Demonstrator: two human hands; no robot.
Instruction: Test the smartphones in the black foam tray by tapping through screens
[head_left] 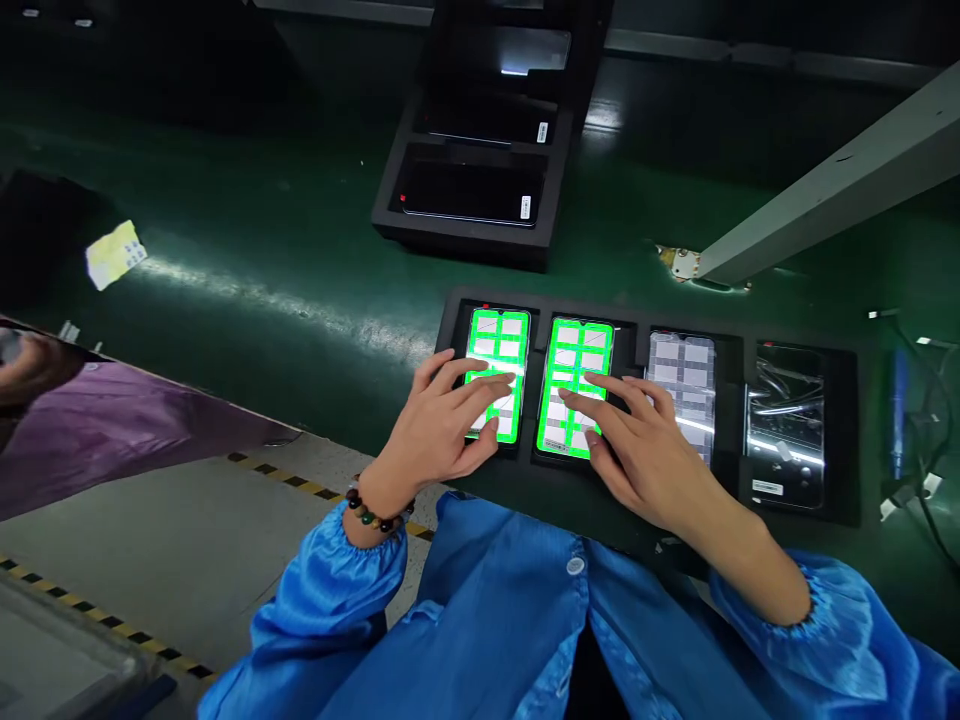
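A black foam tray (840, 430) lies before me with smartphones in its slots. The leftmost smartphone (486, 350) and the second smartphone (555, 432) both show a bright green grid with white blocks. My left hand (442, 420) rests over the leftmost one, fingers stretched out across its screen. Over the second one is my right hand (645, 450), fingers spread, with fingertips at the screen. Beside it, partly behind that hand, a third smartphone (684, 375) shows a grey grid. At the right end, the fourth smartphone (784, 430) has a dark, glossy face with a white label.
Farther back stands another black tray (465, 245) with dark phones. A grey metal post (832, 180) slants in at the right, near cables (937, 400) and a blue pen (898, 415). A yellow note (115, 255) lies left. Another person's hand (34, 368) and purple sleeve (135, 430) are at far left.
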